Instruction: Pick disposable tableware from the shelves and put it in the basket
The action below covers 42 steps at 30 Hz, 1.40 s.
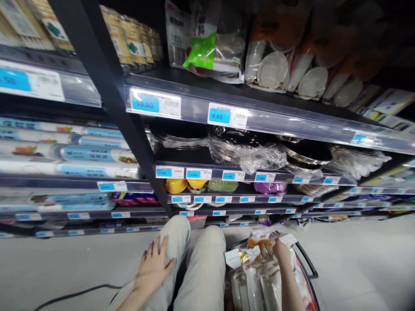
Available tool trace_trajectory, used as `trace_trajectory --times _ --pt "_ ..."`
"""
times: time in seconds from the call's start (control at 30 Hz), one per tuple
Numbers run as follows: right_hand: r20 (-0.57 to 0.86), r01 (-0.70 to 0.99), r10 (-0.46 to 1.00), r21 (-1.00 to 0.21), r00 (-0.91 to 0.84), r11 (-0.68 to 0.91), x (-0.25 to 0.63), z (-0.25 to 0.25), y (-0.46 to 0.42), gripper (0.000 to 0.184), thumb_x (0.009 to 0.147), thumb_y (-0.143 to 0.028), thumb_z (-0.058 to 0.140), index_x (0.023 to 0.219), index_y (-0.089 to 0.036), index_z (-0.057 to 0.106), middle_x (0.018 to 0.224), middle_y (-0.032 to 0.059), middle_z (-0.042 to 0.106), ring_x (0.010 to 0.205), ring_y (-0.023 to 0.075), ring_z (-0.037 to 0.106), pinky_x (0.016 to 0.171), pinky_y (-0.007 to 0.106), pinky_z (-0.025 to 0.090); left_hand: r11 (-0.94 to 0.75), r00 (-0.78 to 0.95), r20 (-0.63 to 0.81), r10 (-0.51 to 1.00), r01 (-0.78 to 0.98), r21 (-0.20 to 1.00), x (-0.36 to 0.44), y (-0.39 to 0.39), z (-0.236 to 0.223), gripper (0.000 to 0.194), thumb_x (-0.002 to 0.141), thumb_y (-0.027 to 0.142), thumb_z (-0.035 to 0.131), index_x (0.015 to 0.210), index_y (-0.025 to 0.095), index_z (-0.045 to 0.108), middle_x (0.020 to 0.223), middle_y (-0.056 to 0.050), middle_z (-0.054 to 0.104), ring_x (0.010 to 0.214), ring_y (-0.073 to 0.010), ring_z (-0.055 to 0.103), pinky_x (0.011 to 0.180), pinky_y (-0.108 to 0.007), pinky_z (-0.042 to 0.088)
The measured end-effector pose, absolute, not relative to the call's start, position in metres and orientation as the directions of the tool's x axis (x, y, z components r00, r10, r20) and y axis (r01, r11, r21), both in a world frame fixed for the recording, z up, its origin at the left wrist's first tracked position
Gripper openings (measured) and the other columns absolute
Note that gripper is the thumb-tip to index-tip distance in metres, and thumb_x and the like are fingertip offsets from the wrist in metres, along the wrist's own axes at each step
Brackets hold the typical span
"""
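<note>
My left hand lies flat on my left knee, fingers spread, holding nothing. On the right, my right hand is closed at the upper end of a clear plastic pack. Whitish stacked shapes like disposable cups show through the pack's film. The pack lies in a shopping basket with a black handle, beside my right leg. A white label card and a gold patch are near the pack's top. My right fingertips are partly hidden, so their exact hold is hard to make out.
Shelves stand in front of me. Bags of disposable tableware sit on top, with pans in plastic wrap below. Yellow bowls are lower down. Boxed film rolls fill the left bay. A black cable crosses the floor.
</note>
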State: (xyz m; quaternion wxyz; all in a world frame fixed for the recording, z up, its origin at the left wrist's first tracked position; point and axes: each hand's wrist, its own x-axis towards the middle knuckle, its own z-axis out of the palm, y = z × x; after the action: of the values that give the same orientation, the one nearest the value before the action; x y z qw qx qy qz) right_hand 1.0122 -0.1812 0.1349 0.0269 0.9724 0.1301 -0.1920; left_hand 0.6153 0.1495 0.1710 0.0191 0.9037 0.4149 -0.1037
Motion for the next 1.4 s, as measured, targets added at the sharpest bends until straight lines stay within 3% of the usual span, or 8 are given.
trace_trajectory --times 0.17,0.4,0.8,0.9,0.97,1.03,1.2,1.4 --pt "-0.336 0.277 0.289 -0.083 0.897 -0.957 1.005 0.165 -0.191 0.043 0.093 -0.023 0.029 0.126 -0.014 0.056 0.107 0.0138 0.07 0.102 0.0236 0.066 0.084 0.029 0.048 -0.658 0.641 -0.19 0.744 0.752 -0.036 0.614 0.151 0.163 0.066 0.087 0.034 0.049 0.147 0.011 0.034 0.149 -0.02 0.035 0.131 -0.0352 0.041 0.104 -0.046 0.037" --pt "-0.319 0.445 0.451 -0.096 0.834 -0.89 1.006 0.144 -0.171 0.042 0.086 -0.01 0.041 0.123 -0.011 0.061 0.119 0.0154 0.065 0.113 0.0207 0.061 0.093 0.026 0.044 -0.666 0.658 -0.139 0.74 0.746 -0.018 0.61 0.151 0.158 0.066 0.087 0.036 0.05 0.146 0.01 0.035 0.148 -0.021 0.037 0.129 -0.0358 0.043 0.103 -0.046 0.039" --pt "-0.331 0.386 0.35 0.048 0.876 -0.921 1.003 0.136 -0.156 0.037 0.087 -0.009 0.038 0.108 -0.01 0.068 0.099 0.0176 0.071 0.098 0.0257 0.067 0.079 0.031 0.049 -0.662 0.661 -0.067 0.748 0.749 -0.007 0.606 0.149 0.16 0.063 0.085 0.031 0.051 0.143 0.011 0.04 0.146 -0.02 0.04 0.126 -0.0344 0.045 0.1 -0.045 0.041" --pt "-0.266 0.441 0.399 0.123 0.878 -0.889 1.016 0.149 -0.128 0.041 0.083 -0.006 0.04 0.12 -0.004 0.06 0.116 0.0247 0.062 0.109 0.0309 0.062 0.086 0.036 0.048 -0.679 0.678 -0.03 0.734 0.735 0.006 0.606 0.148 0.153 0.062 0.084 0.031 0.052 0.142 0.01 0.042 0.144 -0.021 0.042 0.125 -0.0352 0.047 0.099 -0.046 0.041" --pt "-0.273 0.569 0.521 0.141 0.809 -0.81 1.026 0.154 -0.106 0.052 0.079 -0.003 0.047 0.129 -0.012 0.054 0.135 0.0215 0.051 0.126 0.0308 0.049 0.1 0.039 0.04 -0.689 0.689 -0.001 0.725 0.725 0.016 0.605 0.148 0.148 0.062 0.084 0.032 0.052 0.142 0.01 0.044 0.144 -0.021 0.043 0.124 -0.0355 0.047 0.1 -0.047 0.041" --pt "-0.376 0.693 0.611 0.133 0.697 -0.709 1.033 0.152 -0.088 0.056 0.072 0.001 0.054 0.124 -0.021 0.06 0.13 0.0144 0.057 0.126 0.0284 0.049 0.104 0.04 0.037 -0.694 0.693 0.024 0.72 0.72 0.022 0.604 0.148 0.146 0.062 0.084 0.033 0.051 0.141 0.011 0.044 0.145 -0.021 0.042 0.124 -0.0355 0.046 0.1 -0.048 0.04" --pt "-0.603 0.839 0.642 0.087 0.473 -0.537 1.036 0.14 -0.085 0.058 0.056 -0.004 0.076 0.111 -0.021 0.068 0.107 0.0113 0.069 0.101 0.0284 0.064 0.087 0.035 0.049 -0.672 0.673 -0.001 0.74 0.739 0.034 0.6 0.152 0.15 0.063 0.084 0.034 0.052 0.142 0.01 0.043 0.145 -0.021 0.041 0.126 -0.0358 0.044 0.101 -0.048 0.039" --pt "-0.557 0.901 0.739 0.038 0.378 -0.432 1.019 0.14 -0.119 0.051 0.073 -0.008 0.063 0.122 -0.019 0.061 0.115 0.0126 0.064 0.108 0.0295 0.057 0.096 0.037 0.044 -0.667 0.668 -0.054 0.742 0.744 0.026 0.602 0.154 0.152 0.065 0.084 0.034 0.051 0.143 0.01 0.041 0.145 -0.021 0.04 0.127 -0.0357 0.043 0.102 -0.048 0.039"
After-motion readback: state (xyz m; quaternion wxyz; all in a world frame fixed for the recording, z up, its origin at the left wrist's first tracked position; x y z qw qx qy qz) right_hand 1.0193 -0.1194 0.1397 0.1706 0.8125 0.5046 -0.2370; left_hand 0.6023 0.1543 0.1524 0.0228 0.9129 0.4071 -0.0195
